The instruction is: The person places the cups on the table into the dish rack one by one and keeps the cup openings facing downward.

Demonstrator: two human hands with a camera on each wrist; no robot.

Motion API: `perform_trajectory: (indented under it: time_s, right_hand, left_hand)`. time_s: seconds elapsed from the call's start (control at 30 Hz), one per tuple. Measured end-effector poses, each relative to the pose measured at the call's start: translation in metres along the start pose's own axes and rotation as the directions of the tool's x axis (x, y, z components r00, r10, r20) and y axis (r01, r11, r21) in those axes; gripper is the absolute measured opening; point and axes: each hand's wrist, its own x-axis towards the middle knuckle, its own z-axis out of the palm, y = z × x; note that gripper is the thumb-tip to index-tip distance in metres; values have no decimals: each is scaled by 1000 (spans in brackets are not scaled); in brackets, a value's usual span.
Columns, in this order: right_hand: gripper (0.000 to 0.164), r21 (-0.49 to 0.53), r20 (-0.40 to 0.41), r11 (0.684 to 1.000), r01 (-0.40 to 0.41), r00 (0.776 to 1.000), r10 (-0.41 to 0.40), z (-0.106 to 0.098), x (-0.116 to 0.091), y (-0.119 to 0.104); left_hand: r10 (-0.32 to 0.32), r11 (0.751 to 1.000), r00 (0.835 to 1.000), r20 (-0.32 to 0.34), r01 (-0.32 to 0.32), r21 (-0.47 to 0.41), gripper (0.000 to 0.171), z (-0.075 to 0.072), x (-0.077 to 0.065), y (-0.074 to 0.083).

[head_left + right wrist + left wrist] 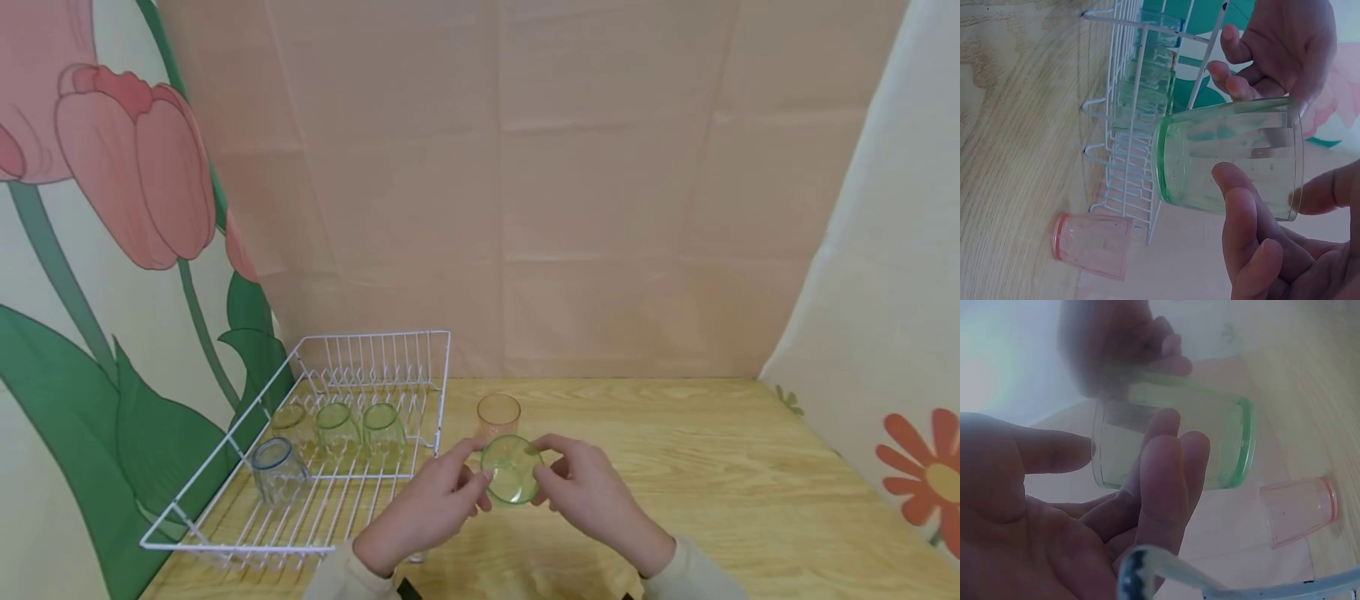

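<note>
Between both hands a clear green-tinted drinking glass [512,483] is held above the table, its round mouth facing the head camera. The left hand [438,500] pinches it on the left, its thumb at the rim and its fingers along the wall, as the left wrist view shows. On the opposite side the right hand [592,496] grips it the same way; in the right wrist view the glass [1229,162] has its thicker green base towards the table. A pink-orange glass [497,412] stands on the table just behind, apart from the hands.
To the left stands a white wire dish rack [240,548]. Inside it are two green glasses [384,433], a yellowish glass [288,417] and a blue glass [276,467]. Wood-grain tabletop [712,467] stretches to the right. A pink cloth [562,208] hangs behind.
</note>
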Motion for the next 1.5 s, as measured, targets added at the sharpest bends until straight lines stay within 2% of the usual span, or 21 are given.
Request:
perform_trajectory:
  time_s: [0.13, 0.3, 0.5, 0.8, 0.93, 1.1, 1.2, 1.33, 1.5]
  right_hand:
    - [26, 84, 3, 996, -5, 1000, 5, -3, 1, 0]
    - [41, 154, 31, 987, -46, 999, 42, -8, 3, 2]
    - [53, 145, 43, 985, -95, 995, 90, -9, 5, 5]
    - [56, 125, 54, 981, -148, 988, 142, -9, 8, 8]
    - [61, 121, 87, 982, -145, 987, 135, -10, 8, 9]
    - [56, 115, 127, 983, -143, 984, 128, -11, 7, 10]
    - [54, 117, 145, 984, -136, 982, 118, -11, 7, 11]
    - [53, 128, 167, 984, -120, 981, 98, -10, 7, 12]
    - [54, 134, 183, 984, -120, 979, 95, -10, 5, 10]
  left_hand:
    - [24, 999, 1000, -5, -23, 23, 49, 0, -1, 1]
    - [92, 994, 996, -8, -92, 55, 47, 1, -2, 0]
    - [155, 984, 988, -5, -154, 89, 43, 3, -4, 1]
    - [214, 969, 976, 39, -217, 115, 40, 4, -7, 1]
    - [218, 968, 975, 43, -222, 119, 41, 4, -7, 1]
    - [219, 967, 975, 42, -222, 122, 38, 5, -7, 1]
    - [181, 976, 983, 36, -184, 114, 34, 6, -7, 0]
    - [121, 988, 993, 14, -122, 95, 42, 6, -6, 1]
    - [92, 993, 996, -12, -90, 76, 47, 6, -4, 2]
